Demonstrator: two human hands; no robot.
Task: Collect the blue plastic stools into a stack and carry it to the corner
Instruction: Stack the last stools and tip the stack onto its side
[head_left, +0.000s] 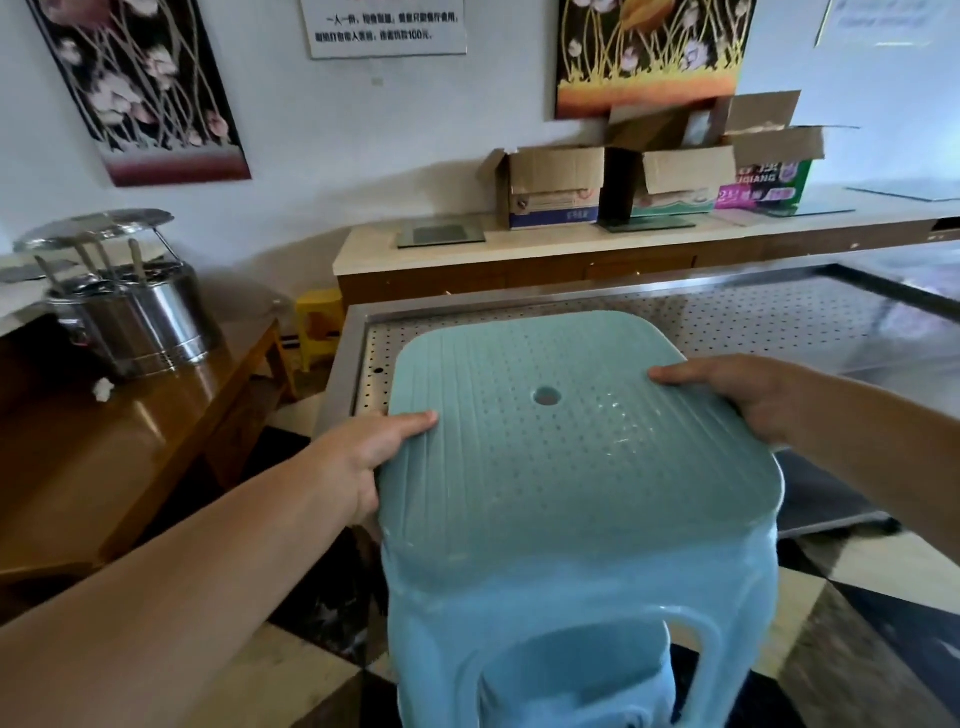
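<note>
Stainless counter (779, 317): perforated metal top with a raised rim, filling the middle and right of the view; its near-left corner lies behind the stool seat.

Wooden table (104, 467): brown, glossy, at left, carrying a steel pot (140, 317) with a propped lid and utensil handles standing inside.

Sideboard (519, 260): pale top, along the far wall, bearing several opened cardboard boxes (556, 187) and flat glass panels.

Blue stool stack (571, 493): light blue plastic, centre foreground, upright and tilted slightly. The top seat is square with rounded corners, ribbed and dotted, with a round hole in the middle. A second blue stool shows nested inside through the leg opening below. The feet are out of view, so whether the stack rests on the chequered floor (857, 597) cannot be told.

Left hand (363, 457): closed on the seat's left edge, thumb flat on top, fingers wrapped under and hidden.

Right hand (748, 400): closed on the seat's right edge near the far corner, thumb lying on top, fingers curled below the rim, out of sight.

Yellow stool (319, 327): small, on the floor between table and counter, well apart from the blue stack.
</note>
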